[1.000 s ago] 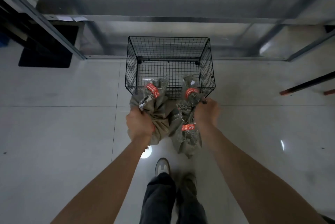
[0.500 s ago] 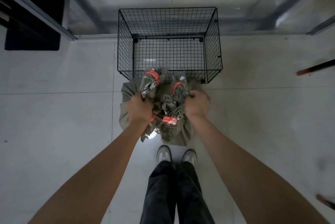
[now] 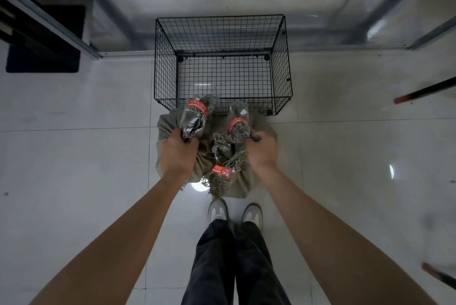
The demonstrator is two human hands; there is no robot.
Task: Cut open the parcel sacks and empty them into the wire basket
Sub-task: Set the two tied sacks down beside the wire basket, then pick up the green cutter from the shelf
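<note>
Gripping sacks (image 3: 168, 129) beside wire basket (image 3: 281, 70) rim

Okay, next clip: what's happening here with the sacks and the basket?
A person stands over grey parcel sacks at the near side of the wire basket. The left hand grips one sack's neck, the right hand another's. Red ties bind three necks; none looks cut yet, and no parcels show in the basket.
</note>
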